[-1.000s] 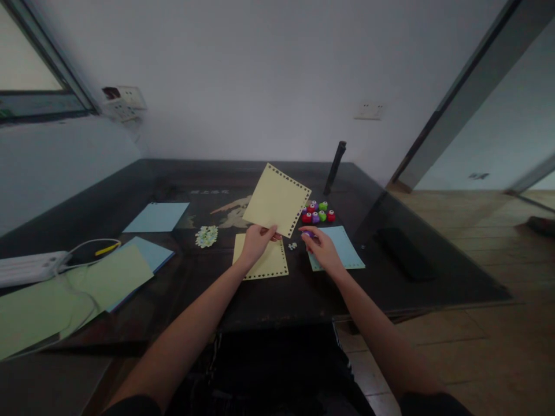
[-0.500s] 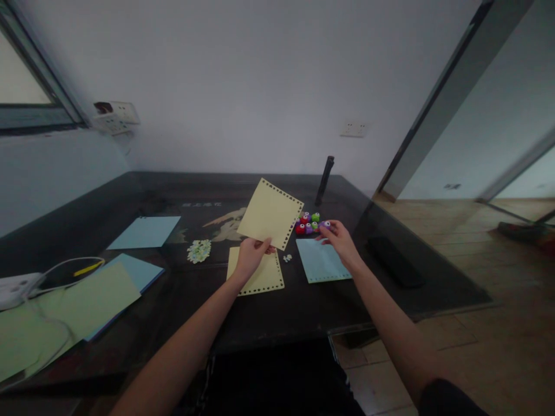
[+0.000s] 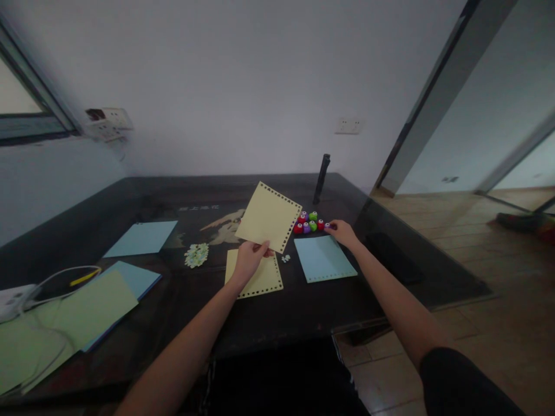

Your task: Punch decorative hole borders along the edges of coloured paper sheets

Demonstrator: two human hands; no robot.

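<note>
Left hand (image 3: 251, 259) grips a raised yellow sheet (image 3: 269, 216); right hand (image 3: 343, 232) pinches a purple figure (image 3: 328, 227)

A dark table (image 3: 303, 312) stands against a pale wall (image 3: 225, 86) and bears everything else. At its left end, green sheets (image 3: 99, 297) overlap blue paper (image 3: 137, 278), with a white power strip (image 3: 15, 300) and its looping cable (image 3: 65, 269) beside and over them. Farther back on that side lies a separate blue sheet (image 3: 141, 238). A dark oblong object (image 3: 392, 257) lies toward the right end.

The raised sheet, holed along two edges, tilts above the table between the left thumb and fingers. Partly beneath that hand lies a lower yellow sheet (image 3: 262, 280); to its right, a light blue sheet (image 3: 325, 259) lies flat.

A black stick-like object (image 3: 321, 179) stands behind the figure cluster (image 3: 309, 223), which is red, purple and green with eye-like tops. The purple figure is at the cluster's right end, on the table, the right fingertips closed on it.

A pile of puzzle-like pieces (image 3: 196, 255) lies left of the yellow sheets; a few small pieces (image 3: 285, 258) lie between the lower yellow and light blue sheets.
</note>
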